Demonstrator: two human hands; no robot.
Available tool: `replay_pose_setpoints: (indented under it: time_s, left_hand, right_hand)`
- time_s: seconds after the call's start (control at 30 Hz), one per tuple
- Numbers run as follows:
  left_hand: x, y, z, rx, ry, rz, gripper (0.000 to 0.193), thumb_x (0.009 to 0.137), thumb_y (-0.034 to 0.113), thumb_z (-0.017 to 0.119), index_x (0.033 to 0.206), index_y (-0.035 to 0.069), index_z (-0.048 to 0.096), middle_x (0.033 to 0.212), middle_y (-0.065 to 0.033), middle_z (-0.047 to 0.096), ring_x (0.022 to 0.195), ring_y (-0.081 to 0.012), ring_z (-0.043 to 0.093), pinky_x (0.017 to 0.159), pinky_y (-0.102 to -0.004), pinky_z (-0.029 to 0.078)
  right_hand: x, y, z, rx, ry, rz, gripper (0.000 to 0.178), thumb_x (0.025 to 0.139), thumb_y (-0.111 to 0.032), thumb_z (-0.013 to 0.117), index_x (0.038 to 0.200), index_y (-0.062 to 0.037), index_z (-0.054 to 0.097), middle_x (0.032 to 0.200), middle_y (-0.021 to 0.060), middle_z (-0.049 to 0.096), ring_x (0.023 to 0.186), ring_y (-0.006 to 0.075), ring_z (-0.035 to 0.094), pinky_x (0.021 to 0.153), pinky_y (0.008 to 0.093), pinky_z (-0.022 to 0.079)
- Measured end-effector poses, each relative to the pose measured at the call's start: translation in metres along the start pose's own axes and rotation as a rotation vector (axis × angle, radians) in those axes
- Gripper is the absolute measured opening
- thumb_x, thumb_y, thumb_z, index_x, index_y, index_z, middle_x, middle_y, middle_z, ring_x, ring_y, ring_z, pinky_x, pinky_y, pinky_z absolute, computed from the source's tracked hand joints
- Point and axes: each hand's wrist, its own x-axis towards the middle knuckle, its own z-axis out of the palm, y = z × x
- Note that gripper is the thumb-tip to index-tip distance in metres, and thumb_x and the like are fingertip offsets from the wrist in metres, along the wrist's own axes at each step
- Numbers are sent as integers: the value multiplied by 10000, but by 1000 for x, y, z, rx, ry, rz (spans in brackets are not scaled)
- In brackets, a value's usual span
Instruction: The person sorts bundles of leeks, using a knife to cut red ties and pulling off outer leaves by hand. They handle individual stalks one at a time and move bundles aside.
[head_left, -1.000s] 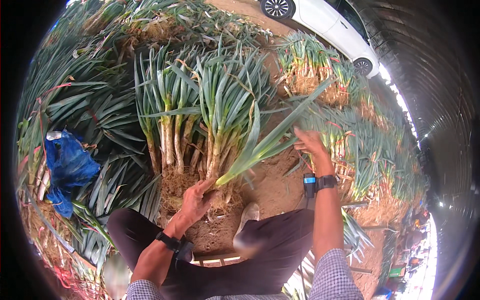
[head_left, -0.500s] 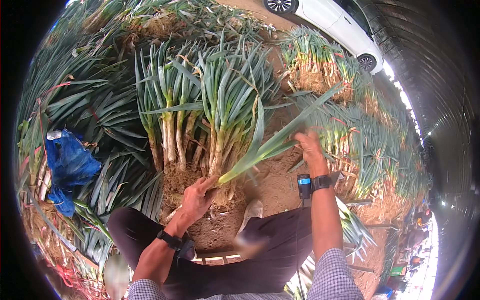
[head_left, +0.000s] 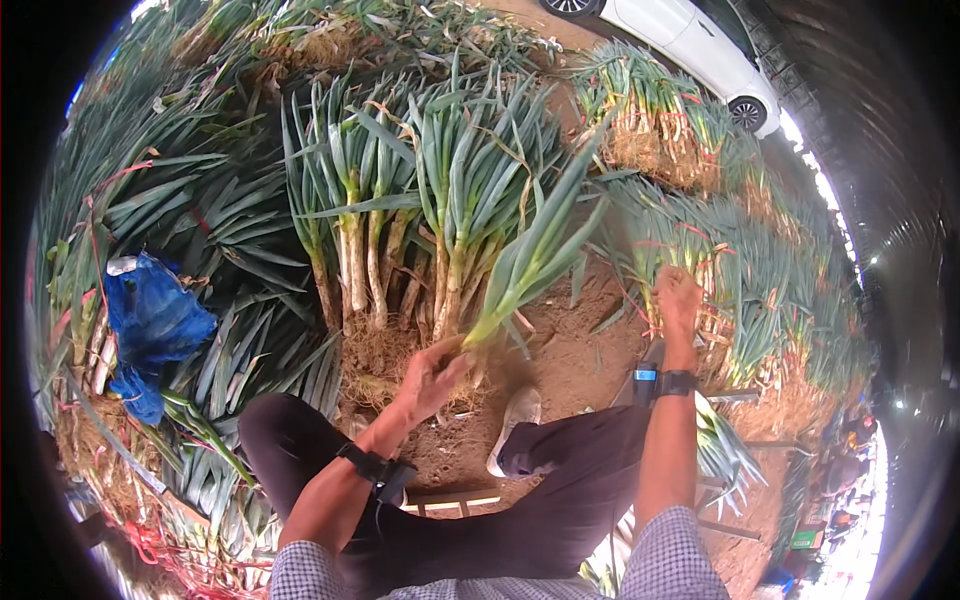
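The left hand (head_left: 434, 380) has its fingers clamped on the pale lower end of a leek (head_left: 513, 288), which fans up and rightward from the fingertips; standing leeks (head_left: 456, 205) rise just beyond those fingers. The right hand (head_left: 678, 297), well apart, has curled fingers; whether they grip anything I cannot tell

Left hand (head_left: 432, 378) in a grip, thumb and fingers drawn together; left forearm (head_left: 322, 510) enters from lower edge, slants up and inward to the right, left wrist (head_left: 380, 437) roughly in line. Right hand (head_left: 677, 293) higher in view, well apart from left, fingers curled in, how tightly can't tell; right forearm (head_left: 668, 440) near vertical, right wrist (head_left: 681, 356) about straight. Legs (head_left: 575, 470) bent, spread apart
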Motion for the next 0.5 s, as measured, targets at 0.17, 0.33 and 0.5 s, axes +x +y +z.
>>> replay_pose_setpoints:
  time_s: [0.17,0.33,0.5]
  left_hand:
    - [8,28,26,-328,-84,-162,376,974,246,559,1246,-14,572,791,34,567,661,-44,460,559,-215,370]
    - [5,45,49,-274,-61,-112,373,978,244,554,1264,5,559,821,33,589,664,-50,479,571,-209,377]
    - [8,38,65,-162,-158,-29,428,985,243,544,1325,-13,493,812,43,559,633,-28,453,530,-205,372]
  right_hand:
    - [-33,-14,21,379,-170,-32,419,876,-338,658,1056,38,614,877,151,682,630,203,660,571,349,561]
    - [-88,-67,57,845,-604,162,410,860,-277,716,1121,19,603,976,130,674,846,224,681,751,375,579]
    - [-109,-105,59,1200,-503,134,411,801,-198,786,1079,59,628,1046,110,654,949,192,605,784,336,511]
